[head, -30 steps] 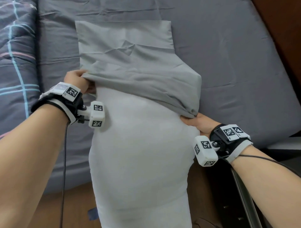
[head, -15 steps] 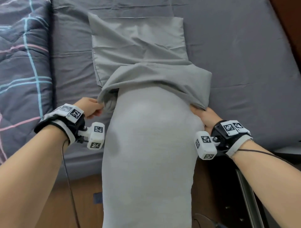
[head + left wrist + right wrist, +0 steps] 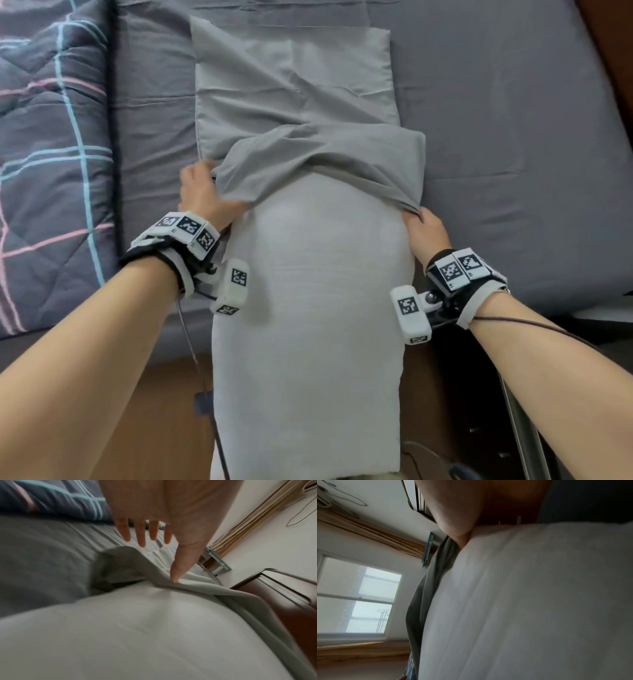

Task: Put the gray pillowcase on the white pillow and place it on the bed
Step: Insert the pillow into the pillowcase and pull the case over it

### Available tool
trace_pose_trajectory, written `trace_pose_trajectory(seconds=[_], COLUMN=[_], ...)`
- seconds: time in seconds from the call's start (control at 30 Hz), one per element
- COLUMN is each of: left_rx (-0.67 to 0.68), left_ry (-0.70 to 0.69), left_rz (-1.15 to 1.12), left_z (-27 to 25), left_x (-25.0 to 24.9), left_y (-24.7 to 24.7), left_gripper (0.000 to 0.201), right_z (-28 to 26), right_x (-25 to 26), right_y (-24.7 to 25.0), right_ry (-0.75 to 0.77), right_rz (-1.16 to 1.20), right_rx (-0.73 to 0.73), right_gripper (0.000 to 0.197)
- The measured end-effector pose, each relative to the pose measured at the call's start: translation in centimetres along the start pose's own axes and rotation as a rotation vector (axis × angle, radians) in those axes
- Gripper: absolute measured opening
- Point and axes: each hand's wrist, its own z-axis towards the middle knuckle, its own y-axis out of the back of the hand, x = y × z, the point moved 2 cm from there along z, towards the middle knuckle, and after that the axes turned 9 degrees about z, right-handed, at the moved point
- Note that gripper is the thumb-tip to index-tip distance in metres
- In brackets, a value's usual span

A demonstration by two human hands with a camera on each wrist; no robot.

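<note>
Right now your pillow (image 3: 308, 308) lies with its long axis running from you out onto the bed (image 3: 513, 137), its far end tucked into the pillowcase (image 3: 294, 102), whose bunched hem crosses it just ahead of both hands. Your left hand (image 3: 202, 195) sits at the hem's left corner, fingers spread and relaxed, thumb touching cloth, gripping nothing. Your right hand (image 3: 424, 229) pinches the right corner. Both are equally near; the hem likely must come toward you. No readable writing shows, only black-and-white marker squares on your wrist cuffs (image 3: 455, 270).
</note>
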Motion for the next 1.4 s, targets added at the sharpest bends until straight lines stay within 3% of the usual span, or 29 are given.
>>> trace_pose_trajectory(seconds=[0.1, 0.2, 0.27, 0.37, 0.53, 0.67, 0.77, 0.8, 0.9, 0.93, 1.03, 1.13, 1.23, 1.3, 1.4], left_rx=[0.044, 0.062, 0.015, 0.035, 0.235, 0.502, 0.666, 0.676, 0.596, 0.538, 0.323, 0.276, 0.366, 0.392, 0.271], left_ry=[-0.207, -0.221, -0.222, -0.249, -0.252, -0.25, -0.236, -0.233, -0.197, -0.18, -0.208, -0.426, -0.643, -0.675, -0.672], left_rz=[0.051, 0.006, 0.022, 0.007, 0.122, 0.305, 0.308, 0.262, 0.159, 0.133, 0.059, -0.012, 0.131, 0.26, 0.183], left_z=[0.6, 1.0, 0.9, 0.3, -2.5, -5.5, -7.4, -7.7, -7.6, -7.4, -7.1, -8.1, -9.7, -10.3, -9.9], left_x=[-2.7, -4.5, -5.2, -5.4, -3.8, -1.0, 1.4, 1.9, 2.1, 1.9, -0.2, -4.5, -9.2, -11.0, -12.4], left_y=[-1.1, -2.6, -3.0, -3.2, -2.0, -1.9, -2.6, -2.9, -3.6, -3.8, -4.0, -4.3, -5.6, -6.5, -5.7], left_gripper=[0.081, 0.047, 0.025, 0.018, 0.015, 0.009, 0.011, 0.013, 0.009, 0.01, 0.02, 0.059, 0.082, 0.079, 0.041], right_z=[0.2, 0.0, -0.3, -1.4, -4.1, -5.0, -4.9, -4.8, -5.4, -6.0, -8.4, -9.2, -9.3, -9.5, -9.7], right_x=[0.0, 0.1, 0.0, -0.4, -2.1, -3.7, -4.6, -5.1, -6.6, -7.1, -6.9, -7.0, -6.5, -5.4, -3.1], right_y=[0.7, 1.6, 2.2, 3.1, 3.8, 3.8, 3.5, 3.3, 2.8, 2.6, 2.0, 1.3, 0.4, -0.1, -0.5], right_ry=[0.12, 0.204, 0.246, 0.279, 0.221, 0.061, -0.01, -0.034, -0.292, -0.418, -0.656, -0.586, -0.376, -0.291, -0.205], right_rz=[-0.024, 0.053, 0.105, 0.068, -0.228, -0.421, -0.43, -0.387, 0.026, 0.175, 0.336, 0.369, 0.43, 0.43, 0.43], right_rx=[-0.107, -0.156, -0.155, -0.04, 0.224, 0.277, 0.269, 0.26, 0.172, 0.181, 0.433, 0.553, 0.402, 0.349, 0.298], right_gripper=[0.023, 0.009, 0.015, 0.021, 0.015, 0.021, 0.007, 0.018, 0.067, 0.073, 0.041, 0.04, 0.043, 0.034, 0.025])
